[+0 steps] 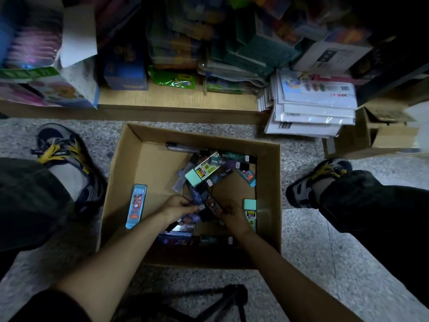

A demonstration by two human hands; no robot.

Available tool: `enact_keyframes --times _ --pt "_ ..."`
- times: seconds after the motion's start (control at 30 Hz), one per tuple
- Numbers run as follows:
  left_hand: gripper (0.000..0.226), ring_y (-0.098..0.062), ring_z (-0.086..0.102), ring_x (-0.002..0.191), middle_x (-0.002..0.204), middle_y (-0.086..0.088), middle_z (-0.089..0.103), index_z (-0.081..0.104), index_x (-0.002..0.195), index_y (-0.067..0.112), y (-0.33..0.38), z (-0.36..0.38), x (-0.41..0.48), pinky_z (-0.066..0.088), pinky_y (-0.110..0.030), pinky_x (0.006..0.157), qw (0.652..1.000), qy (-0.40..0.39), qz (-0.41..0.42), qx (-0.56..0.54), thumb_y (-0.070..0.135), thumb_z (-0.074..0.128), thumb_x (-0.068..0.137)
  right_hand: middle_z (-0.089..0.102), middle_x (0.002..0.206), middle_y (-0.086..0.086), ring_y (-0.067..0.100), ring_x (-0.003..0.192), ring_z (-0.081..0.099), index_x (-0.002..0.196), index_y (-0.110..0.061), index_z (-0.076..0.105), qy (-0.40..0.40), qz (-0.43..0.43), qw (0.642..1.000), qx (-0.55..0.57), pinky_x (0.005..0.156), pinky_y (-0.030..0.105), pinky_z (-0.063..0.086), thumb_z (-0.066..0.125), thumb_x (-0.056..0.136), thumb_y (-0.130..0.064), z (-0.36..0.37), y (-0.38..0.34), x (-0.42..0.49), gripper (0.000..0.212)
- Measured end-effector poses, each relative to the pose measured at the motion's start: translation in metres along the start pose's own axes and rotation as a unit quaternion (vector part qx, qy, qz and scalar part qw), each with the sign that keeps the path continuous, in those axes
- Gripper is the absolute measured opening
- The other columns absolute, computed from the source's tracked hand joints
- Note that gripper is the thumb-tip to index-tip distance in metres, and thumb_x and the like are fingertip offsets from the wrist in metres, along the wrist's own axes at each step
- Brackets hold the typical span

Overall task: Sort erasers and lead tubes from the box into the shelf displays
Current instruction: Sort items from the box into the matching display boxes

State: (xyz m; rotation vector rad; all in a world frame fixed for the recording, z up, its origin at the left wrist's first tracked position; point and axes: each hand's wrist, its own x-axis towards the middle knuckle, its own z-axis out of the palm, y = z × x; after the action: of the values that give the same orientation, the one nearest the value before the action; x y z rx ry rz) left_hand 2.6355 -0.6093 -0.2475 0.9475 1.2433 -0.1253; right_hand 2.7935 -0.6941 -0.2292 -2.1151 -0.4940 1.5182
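lead tubes (210, 202) gripped in box (157, 168), illegibly blurred

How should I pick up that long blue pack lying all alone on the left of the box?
Come straight down from above and pinch the blue pack across its narrow width, near the middle. It lies flat on the floor of the box, so only its long edges offer a grip, and the bare cardboard beside it leaves room for fingers.
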Motion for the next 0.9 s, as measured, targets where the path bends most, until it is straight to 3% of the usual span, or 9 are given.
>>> enact_keyframes --times 0.1,0.23,0.33,0.43,0.5,0.67,0.77,0.83,0.9 --pt "0.013 -0.010 0.056 0.051 0.069 -0.009 0.059 0.058 0.076 0.007 0.000 0.005 -0.001 0.042 -0.019 0.044 1.000 0.025 -0.003 -0.009 0.000 0.063 0.085 0.055 0.125 0.025 0.032 0.110 0.054 0.119 0.010 0.051 -0.009 0.029 1.000 0.000 0.063 0.022 0.041 0.056 0.087 0.008 -0.005 0.004 0.001 0.033" --pt "0.003 -0.023 0.063 0.075 0.085 -0.013 0.063 0.058 0.091 0.007 0.003 0.015 -0.003 0.052 -0.025 0.062 0.992 0.031 -0.039 -0.117 0.010 0.057 0.091 0.059 0.122 0.024 0.024 0.096 0.055 0.119 0.005 0.055 -0.055 0.047 0.997 0.033 0.068 0.024 0.046 0.062 0.085 0.003 0.005 0.002 -0.006 0.035" --pt "0.036 -0.027 0.061 0.099 0.103 -0.012 0.065 0.061 0.109 0.007 0.004 0.025 -0.003 0.048 -0.036 0.088 0.984 0.084 -0.047 -0.147 0.035 0.063 0.088 0.062 0.115 0.021 0.020 0.087 0.059 0.121 0.004 0.055 -0.073 0.017 0.996 0.039 0.071 0.023 0.049 0.060 0.087 0.003 0.015 0.003 -0.010 0.034" --pt "0.043 -0.029 0.059 0.101 0.106 -0.017 0.064 0.059 0.105 -0.004 0.007 0.032 -0.001 0.047 -0.030 0.081 0.979 0.137 -0.048 -0.141 0.029 0.072 0.081 0.062 0.115 0.025 0.021 0.086 0.059 0.117 0.006 0.058 -0.082 0.005 0.996 0.037 0.077 0.028 0.049 0.060 0.088 0.000 0.013 0.005 -0.011 0.030" --pt "0.047 -0.033 0.058 0.107 0.116 -0.020 0.062 0.056 0.115 -0.006 0.011 0.032 -0.002 0.049 -0.038 0.089 0.975 0.103 -0.067 -0.185 0.021 0.073 0.081 0.062 0.117 0.025 0.022 0.092 0.058 0.116 0.005 0.060 -0.093 0.007 0.995 0.045 0.080 0.030 0.048 0.060 0.089 -0.003 0.007 0.006 -0.012 0.028" --pt "0.032 -0.024 0.064 0.072 0.107 -0.020 0.064 0.057 0.115 -0.002 0.013 0.028 -0.012 0.053 -0.025 0.047 0.959 0.046 -0.067 -0.272 0.008 0.065 0.085 0.069 0.100 0.003 0.011 0.086 0.066 0.103 -0.012 0.066 -0.137 0.007 0.988 0.074 0.076 0.021 0.051 0.062 0.089 -0.019 -0.010 -0.009 -0.010 0.017" --pt "0.024 -0.017 0.066 0.060 0.090 -0.012 0.066 0.058 0.107 0.002 0.003 0.020 -0.020 0.052 -0.020 0.045 0.961 0.068 -0.065 -0.261 0.006 0.066 0.084 0.065 0.105 0.002 0.021 0.100 0.062 0.112 -0.010 0.061 -0.017 -0.097 0.991 -0.093 0.073 0.018 0.047 0.058 0.092 -0.026 -0.022 -0.024 0.008 0.025" --pt "0.013 -0.007 0.064 0.060 0.086 -0.005 0.065 0.059 0.092 0.008 -0.004 0.013 -0.023 0.047 -0.014 0.046 0.970 0.093 -0.049 -0.222 0.006 0.068 0.083 0.057 0.121 0.009 0.025 0.111 0.054 0.119 -0.009 0.056 0.043 -0.209 0.931 -0.296 0.086 0.027 0.045 0.054 0.093 -0.017 -0.025 -0.035 0.025 0.028" --pt "0.012 -0.001 0.064 0.062 0.088 -0.003 0.065 0.059 0.086 0.013 -0.008 0.006 -0.026 0.045 -0.010 0.050 0.974 0.090 -0.030 -0.205 0.006 0.068 0.083 0.046 0.133 0.012 0.030 0.121 0.043 0.130 -0.011 0.049 0.041 -0.241 0.880 -0.408 0.095 0.035 0.039 0.051 0.092 -0.014 -0.022 -0.046 0.040 0.039"
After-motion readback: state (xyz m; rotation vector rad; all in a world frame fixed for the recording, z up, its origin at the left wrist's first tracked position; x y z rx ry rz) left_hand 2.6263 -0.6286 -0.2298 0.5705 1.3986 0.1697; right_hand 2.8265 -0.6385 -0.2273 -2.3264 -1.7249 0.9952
